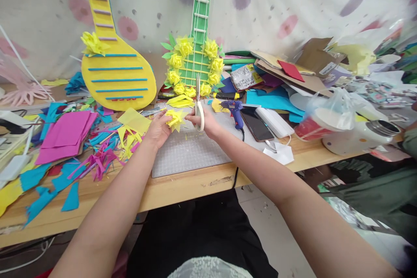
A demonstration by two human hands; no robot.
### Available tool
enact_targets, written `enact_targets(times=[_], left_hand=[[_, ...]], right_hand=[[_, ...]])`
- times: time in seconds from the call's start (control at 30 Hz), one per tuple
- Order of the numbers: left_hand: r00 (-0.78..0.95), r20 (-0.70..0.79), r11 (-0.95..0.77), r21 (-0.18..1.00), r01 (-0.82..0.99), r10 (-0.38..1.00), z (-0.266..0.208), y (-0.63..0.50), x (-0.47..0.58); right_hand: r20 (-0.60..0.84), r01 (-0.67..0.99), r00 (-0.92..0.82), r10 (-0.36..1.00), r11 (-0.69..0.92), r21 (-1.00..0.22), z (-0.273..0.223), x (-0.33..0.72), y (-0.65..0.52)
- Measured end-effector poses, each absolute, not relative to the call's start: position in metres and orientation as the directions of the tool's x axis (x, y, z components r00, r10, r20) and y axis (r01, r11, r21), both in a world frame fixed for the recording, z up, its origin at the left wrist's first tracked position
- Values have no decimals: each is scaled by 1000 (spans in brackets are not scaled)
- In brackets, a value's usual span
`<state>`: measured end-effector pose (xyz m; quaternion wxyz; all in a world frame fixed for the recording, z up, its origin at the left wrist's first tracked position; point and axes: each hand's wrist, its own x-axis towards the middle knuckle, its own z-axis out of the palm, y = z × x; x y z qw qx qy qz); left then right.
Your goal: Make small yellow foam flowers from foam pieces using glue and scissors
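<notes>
My left hand (159, 129) is closed on a yellow paper flower (175, 119), above the grey cutting mat (182, 160). In my right hand (205, 121) is a pair of scissors (200, 115) with white handles, its blades pointing up and away from me. The blades look close together. Behind the hands stands a green instrument-shaped cutout (194, 67), ringed with yellow flowers and strung with white cords. Yellow paper strips (180, 101) lie at its foot. To the left leans a yellow instrument shape (119, 78) with blue bars and one yellow flower.
Magenta sheets (63, 134) and blue, yellow and pink scraps cover the left side. A purple glue gun (235, 110), a phone (256, 124) and a white power bank (275, 121) lie right of the mat. Farther right are a bagged cup (317, 121) and a white jar (352, 137).
</notes>
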<state>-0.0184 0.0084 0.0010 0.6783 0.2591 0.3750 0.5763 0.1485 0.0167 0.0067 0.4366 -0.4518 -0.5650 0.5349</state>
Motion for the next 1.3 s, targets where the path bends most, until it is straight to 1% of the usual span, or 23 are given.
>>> enact_targets(times=[0.1, 0.17, 0.2, 0.27, 0.3, 0.37, 0.47, 0.6, 0.77, 0.9, 1.1, 1.3], left_hand=[[-5, -186, 154, 824, -545, 982, 2, 10, -22], [-19, -156, 124, 848, -515, 988, 1, 12, -27], [-22, -138, 109, 856, -505, 990, 1, 13, -29], [-17, -98, 77, 867, -492, 995, 0, 15, -34], [-14, -77, 60, 872, -485, 997, -1, 16, -35], [-10, -46, 36, 884, -465, 999, -2, 17, -37], [-4, -37, 32, 899, -437, 999, -3, 15, -35], [21, -44, 49, 905, -423, 999, -3, 12, -31], [27, -54, 60, 908, -414, 998, -2, 11, -30], [11, -47, 47, 922, -385, 999, -2, 10, -29], [19, -29, 34, 941, -337, 999, -3, 9, -27], [-31, 6, -16, 945, -328, 1000, -2, 9, -26]], right_hand=[[10, 207, -340, 940, 85, -975, 13, 172, 20], [-10, 349, -418, 908, 150, -925, 20, 193, 23], [-51, 429, -476, 878, 181, -885, 24, 204, 24], [-192, 580, -547, 815, 204, -788, 32, 224, 24], [-252, 619, -589, 768, 227, -752, 36, 231, 24], [-326, 630, -657, 679, 257, -733, 42, 240, 22], [-369, 623, -710, 600, 292, -726, 46, 242, 20], [-402, 647, -699, 592, 285, -707, 44, 236, 20], [-433, 683, -661, 613, 252, -686, 41, 233, 21], [-433, 675, -662, 612, 235, -700, 40, 236, 23], [-478, 711, -654, 587, 259, -654, 40, 239, 27], [-484, 690, -670, 563, 232, -686, 41, 239, 26]])
